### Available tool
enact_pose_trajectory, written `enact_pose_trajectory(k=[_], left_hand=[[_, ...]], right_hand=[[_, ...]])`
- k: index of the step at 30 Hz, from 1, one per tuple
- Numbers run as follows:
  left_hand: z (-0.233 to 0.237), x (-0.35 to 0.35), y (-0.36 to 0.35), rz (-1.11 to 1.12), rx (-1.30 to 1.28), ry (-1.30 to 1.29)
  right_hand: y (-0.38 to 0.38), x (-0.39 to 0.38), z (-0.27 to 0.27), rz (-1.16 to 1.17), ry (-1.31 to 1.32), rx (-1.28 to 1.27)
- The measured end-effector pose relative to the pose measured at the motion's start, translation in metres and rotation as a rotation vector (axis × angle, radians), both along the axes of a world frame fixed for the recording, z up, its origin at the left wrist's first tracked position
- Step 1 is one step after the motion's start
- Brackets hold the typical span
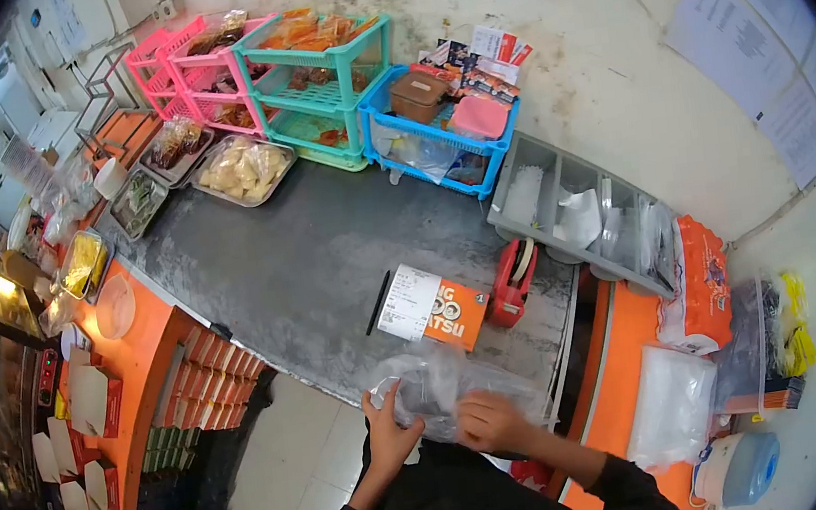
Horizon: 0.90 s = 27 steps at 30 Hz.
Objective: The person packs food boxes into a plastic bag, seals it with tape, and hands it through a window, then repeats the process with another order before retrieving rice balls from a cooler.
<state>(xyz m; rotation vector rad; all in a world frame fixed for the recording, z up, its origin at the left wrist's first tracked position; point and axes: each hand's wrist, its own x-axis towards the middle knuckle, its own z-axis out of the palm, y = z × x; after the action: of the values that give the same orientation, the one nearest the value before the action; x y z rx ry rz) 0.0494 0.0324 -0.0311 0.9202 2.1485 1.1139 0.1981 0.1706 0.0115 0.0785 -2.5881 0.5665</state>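
A clear plastic bag (432,378) is spread between my two hands at the counter's front edge. My left hand (390,433) grips its left side, thumb and fingers bent around the film. On the right, my right hand (492,421) is closed on the bag's other side. Just beyond the bag, an orange box (455,315) with a white printed label (410,302) lies on the dark counter (278,260). To the right of the box stands a red tape dispenser (512,283).
Pink baskets (196,73) and green baskets (324,93) line the wall, beside a blue basket (440,135). A grey divided tray (579,205) sits at the right. Trays of packed food (243,170) are at the back left. Plastic bags (671,401) lie on the orange counter.
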Motion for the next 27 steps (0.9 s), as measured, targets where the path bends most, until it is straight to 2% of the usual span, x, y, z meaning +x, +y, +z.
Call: enact_pose_trajectory(k=[2, 3, 4, 6, 7, 9, 11, 13, 14, 16, 17, 18, 20, 21, 23, 24, 25, 26, 27], left_hand=[[0.003, -0.007, -0.007, -0.004, -0.026, 0.093], [0.007, -0.011, -0.009, 0.001, -0.027, 0.089], [0.012, -0.016, -0.013, -0.012, -0.016, 0.097], [0.015, -0.025, -0.018, -0.027, -0.005, 0.106], [0.015, -0.030, -0.020, -0.028, 0.007, 0.147], [0.017, -0.035, -0.023, -0.028, 0.015, 0.184], [0.027, -0.043, -0.025, -0.032, -0.057, 0.150], [0.035, -0.047, -0.025, -0.032, -0.080, 0.078], [0.037, -0.048, -0.026, -0.038, -0.101, 0.009], [0.036, -0.048, -0.029, -0.046, -0.083, 0.058], [0.037, -0.046, -0.031, -0.054, -0.059, 0.104], [0.040, -0.042, -0.034, -0.050, -0.067, 0.096], [0.047, -0.035, -0.039, -0.056, -0.081, 0.625], [0.046, -0.032, -0.042, -0.052, -0.086, 0.617], [0.044, -0.028, -0.049, -0.004, 0.062, 0.376], [0.040, -0.027, -0.049, -0.004, 0.055, 0.373], [0.031, -0.026, -0.047, 0.081, 0.086, 0.126], [0.020, -0.026, -0.044, 0.166, 0.118, -0.121], [0.005, -0.028, -0.042, 0.162, 0.118, -0.121]], right_hand=[[-0.019, -0.006, -0.030, -0.141, -0.320, -0.228], [-0.022, -0.009, -0.037, -0.284, -0.633, -0.449], [-0.017, -0.007, -0.042, -0.279, -0.639, -0.451], [0.013, -0.028, 0.009, 0.293, -0.816, -0.364], [0.025, -0.052, 0.051, 0.278, -1.221, -0.689], [0.055, -0.079, 0.063, 0.286, -1.171, -0.929], [0.085, -0.109, 0.023, -0.138, -0.819, -0.785], [0.085, -0.121, -0.002, -0.504, -0.444, 0.046], [0.086, -0.123, -0.014, -0.499, -0.447, 0.042], [0.088, -0.125, -0.036, -0.470, -0.674, 0.160], [0.088, -0.125, -0.039, -0.475, -0.556, 0.069], [0.089, -0.122, -0.042, -0.468, -0.566, 0.064], [0.089, -0.118, -0.041, -0.471, -0.472, 0.031], [0.082, -0.115, -0.020, -0.454, -0.444, 0.024], [0.064, -0.103, 0.027, -0.409, -0.451, 0.043], [0.054, -0.097, 0.049, -0.375, -0.449, 0.057], [0.044, -0.090, 0.072, -0.374, -0.452, 0.053], [0.035, -0.081, 0.093, -0.219, -0.522, -0.003], [0.027, -0.073, 0.102, -0.066, -0.587, -0.059]])
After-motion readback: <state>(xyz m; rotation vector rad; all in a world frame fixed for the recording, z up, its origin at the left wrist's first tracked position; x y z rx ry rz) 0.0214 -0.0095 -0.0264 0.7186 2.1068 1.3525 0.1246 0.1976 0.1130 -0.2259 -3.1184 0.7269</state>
